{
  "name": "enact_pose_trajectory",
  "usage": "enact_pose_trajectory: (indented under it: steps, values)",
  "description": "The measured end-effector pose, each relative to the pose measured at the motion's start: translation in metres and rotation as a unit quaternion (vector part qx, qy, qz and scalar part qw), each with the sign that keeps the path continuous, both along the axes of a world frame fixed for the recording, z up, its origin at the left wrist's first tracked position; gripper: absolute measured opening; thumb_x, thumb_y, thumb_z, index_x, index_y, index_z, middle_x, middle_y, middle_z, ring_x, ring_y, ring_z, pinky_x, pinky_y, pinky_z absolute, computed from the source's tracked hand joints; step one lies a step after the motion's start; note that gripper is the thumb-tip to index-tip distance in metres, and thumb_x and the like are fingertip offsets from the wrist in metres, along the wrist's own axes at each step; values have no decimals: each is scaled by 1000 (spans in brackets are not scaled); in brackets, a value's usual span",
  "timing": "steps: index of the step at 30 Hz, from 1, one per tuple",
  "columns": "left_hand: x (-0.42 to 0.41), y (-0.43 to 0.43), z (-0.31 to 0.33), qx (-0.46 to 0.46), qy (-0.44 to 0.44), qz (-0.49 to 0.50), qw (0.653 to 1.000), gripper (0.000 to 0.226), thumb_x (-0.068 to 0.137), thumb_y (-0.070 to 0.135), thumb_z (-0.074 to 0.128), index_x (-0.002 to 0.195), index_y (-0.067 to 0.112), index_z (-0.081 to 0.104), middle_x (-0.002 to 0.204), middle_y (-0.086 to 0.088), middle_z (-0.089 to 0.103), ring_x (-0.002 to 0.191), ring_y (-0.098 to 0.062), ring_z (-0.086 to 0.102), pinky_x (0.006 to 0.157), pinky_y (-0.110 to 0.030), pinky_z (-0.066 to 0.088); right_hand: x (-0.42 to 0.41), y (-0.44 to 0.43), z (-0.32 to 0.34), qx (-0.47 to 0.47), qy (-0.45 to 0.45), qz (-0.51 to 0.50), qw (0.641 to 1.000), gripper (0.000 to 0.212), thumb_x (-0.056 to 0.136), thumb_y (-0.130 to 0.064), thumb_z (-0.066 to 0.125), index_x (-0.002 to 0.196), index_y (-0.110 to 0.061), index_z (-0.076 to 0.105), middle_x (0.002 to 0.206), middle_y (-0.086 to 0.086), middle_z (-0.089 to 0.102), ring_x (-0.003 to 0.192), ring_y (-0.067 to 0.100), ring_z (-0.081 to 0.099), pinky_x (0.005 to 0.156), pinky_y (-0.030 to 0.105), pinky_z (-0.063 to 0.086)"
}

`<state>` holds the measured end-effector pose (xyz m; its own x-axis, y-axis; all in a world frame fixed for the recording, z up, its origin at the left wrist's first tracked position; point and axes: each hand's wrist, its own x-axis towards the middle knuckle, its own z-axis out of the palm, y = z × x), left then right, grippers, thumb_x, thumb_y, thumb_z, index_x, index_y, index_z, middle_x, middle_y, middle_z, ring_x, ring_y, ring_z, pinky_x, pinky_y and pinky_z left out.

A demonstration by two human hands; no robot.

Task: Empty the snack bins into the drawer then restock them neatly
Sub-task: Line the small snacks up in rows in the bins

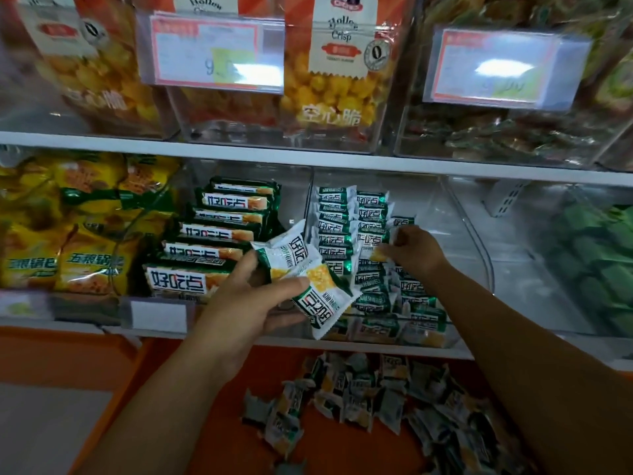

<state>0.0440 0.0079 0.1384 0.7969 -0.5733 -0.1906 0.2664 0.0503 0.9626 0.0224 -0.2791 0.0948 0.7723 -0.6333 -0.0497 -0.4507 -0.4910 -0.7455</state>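
Head view: a white shelf (239, 156) carries see-through plastic snack bins. The orange drawer (219, 423) is open below it, with a loose pile of small green-and-white snack packets (376, 395) lying in it. The clear plastic middle bin (462, 234) has neat packet rows (337, 241) standing on its left side. Hands: the left hand (246, 303) is in front of the bin, fingers curled round a few fanned packets (308, 279). The right hand (414, 252) is inside the bin, fingertips pinching a single packet (376, 246) against the rows.
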Motion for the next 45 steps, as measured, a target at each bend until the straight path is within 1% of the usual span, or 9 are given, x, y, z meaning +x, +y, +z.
enact_pose_trajectory:
  steps: [2,6,10,16,20,26,31,39,45]
  values:
    - [-2,-1,2,-2,0,-2,1000,41,83,7,68,120,24,58,105,2,75,94,-24,73,77,-39,60,3,1,-1,24,-25,-2,999,24,83,-17,75,98,-13,57,69,-1,55,76,21,57,64,24,50]
    - [-5,-3,5,3,-4,-4,1000,43,83,7,68,121,22,58,105,2,75,94,-24,73,76,-39,61,4,4,-3,25,-31,-7,999,52,83,-17,74,126,-11,46,71,2,56,74,24,58,74,41,53]
    - [-10,-1,6,4,12,1,1000,43,85,6,68,124,21,57,110,0,73,96,-24,72,79,-40,60,-23,24,9,-20,-93,-17,995,66,85,-33,72,140,-18,38,121,9,55,108,26,57,90,45,52]
    - [-22,1,7,-29,62,2,998,44,83,3,69,123,15,55,118,-9,70,102,-29,70,80,-42,60,-112,107,45,115,-181,174,961,32,88,-44,56,119,-48,53,114,-23,58,100,-6,60,80,11,49]
    - [-39,-7,12,-35,64,-11,997,50,80,5,71,125,16,52,120,-10,68,102,-29,70,82,-44,59,-130,125,43,225,-196,160,941,49,76,-48,68,121,-57,50,125,-19,53,107,2,61,81,26,57]
    - [-52,-16,14,-25,44,-2,999,59,67,20,79,120,20,54,118,-7,70,99,-26,71,80,-44,59,-135,119,43,229,-168,100,954,30,84,-29,72,109,-38,59,119,-11,54,100,8,61,70,19,54]
    - [-50,-20,10,34,10,-24,999,113,42,36,92,142,35,39,143,-4,49,109,-21,65,78,-43,60,-135,120,43,202,-151,84,964,37,80,-34,74,110,-42,55,120,-14,52,102,1,57,80,20,52]
    - [-46,-27,-4,-11,56,38,998,103,69,17,82,151,30,21,155,-8,31,120,-30,57,76,-38,60,-123,153,18,457,-163,62,872,39,77,-40,72,112,-33,58,111,-3,70,104,18,68,95,40,52]
    - [-32,-19,-11,49,-13,53,997,75,91,22,67,151,34,23,121,2,59,88,-14,73,83,-38,59,-103,94,37,233,-151,-33,960,25,84,-31,71,102,-22,55,103,7,69,88,23,70,82,44,57]
